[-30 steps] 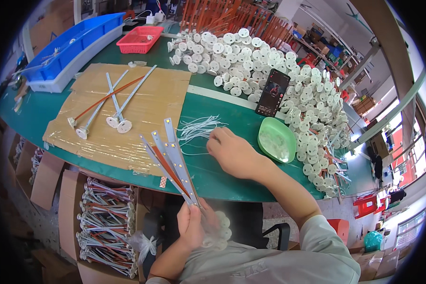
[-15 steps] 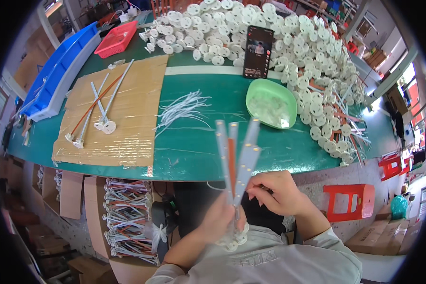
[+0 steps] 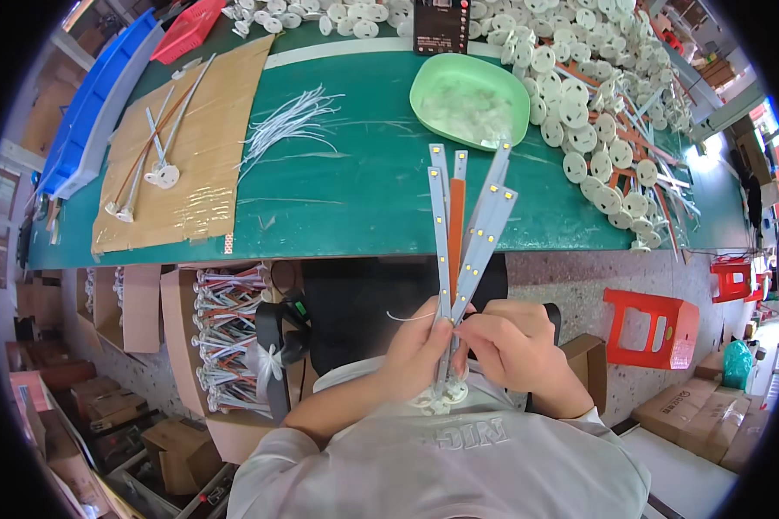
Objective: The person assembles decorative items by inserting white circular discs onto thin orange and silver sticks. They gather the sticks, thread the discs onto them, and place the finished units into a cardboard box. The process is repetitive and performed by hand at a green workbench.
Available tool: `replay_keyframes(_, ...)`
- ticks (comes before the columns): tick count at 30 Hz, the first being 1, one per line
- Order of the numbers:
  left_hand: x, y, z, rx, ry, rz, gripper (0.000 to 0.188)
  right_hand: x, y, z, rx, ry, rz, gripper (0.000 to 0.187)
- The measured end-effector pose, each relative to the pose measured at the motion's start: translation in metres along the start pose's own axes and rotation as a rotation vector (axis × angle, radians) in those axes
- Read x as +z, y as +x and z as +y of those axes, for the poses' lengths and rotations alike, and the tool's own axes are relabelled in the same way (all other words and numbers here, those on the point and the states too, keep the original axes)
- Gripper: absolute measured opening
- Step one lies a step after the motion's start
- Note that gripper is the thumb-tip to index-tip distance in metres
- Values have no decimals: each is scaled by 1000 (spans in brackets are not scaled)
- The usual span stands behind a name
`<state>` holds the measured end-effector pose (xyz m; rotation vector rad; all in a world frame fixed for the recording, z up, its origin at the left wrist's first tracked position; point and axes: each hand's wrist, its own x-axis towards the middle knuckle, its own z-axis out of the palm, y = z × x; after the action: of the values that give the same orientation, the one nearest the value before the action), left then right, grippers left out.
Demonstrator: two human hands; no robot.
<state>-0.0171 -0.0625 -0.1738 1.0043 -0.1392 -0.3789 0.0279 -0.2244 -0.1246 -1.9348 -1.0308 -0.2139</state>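
Observation:
Close to my chest, my left hand [image 3: 417, 346] is closed round the lower part of a bundle of LED light strips [image 3: 480, 246]. The strips stand upright and fan out at the top; one shows an orange-brown face. White round discs [image 3: 441, 398] hang at the bundle's lower end, below my fingers. A thin white tie [image 3: 404, 317] sticks out to the left of the left hand. My right hand [image 3: 515, 346] is pinched against the bundle's right side, its fingertips touching the strips. What lies between those fingertips is too small to make out.
On the green table [image 3: 337, 208] lie loose white ties [image 3: 290, 121], a light-green bowl [image 3: 419, 97] and cardboard [image 3: 221, 156] bearing several strips. A phone [image 3: 441, 26] stands before heaped disc-ended strips [image 3: 597, 130]. Blue bin [image 3: 91, 108] at left, filled carton [image 3: 177, 346] below, red stool [image 3: 649, 329] at right.
The view has tipped downward, so the table things sit higher. My right hand has come in against the bundle, its fingers now pinched at the strips; the left hand keeps its hold.

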Motion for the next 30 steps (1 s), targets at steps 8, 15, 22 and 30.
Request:
replay_keyframes(8, -5, 1, -18, 117, 425, -41, 38, -19, 22, -21, -80, -413, -413, 39)
replay_keyframes(15, -23, 12, -19, 177, 407, -24, 38, -7, 28, 11, -49, -70, -394, 21)
replay_keyframes(22, -47, 12, -34, -44, -254, -154, 42, 30, 1, 50, 170, 403, -48, 8)
replay_keyframes(30, -51, 18, 3, -135, -154, -229, 53, 49, -20, 57, 557, 1166, -9, 5)
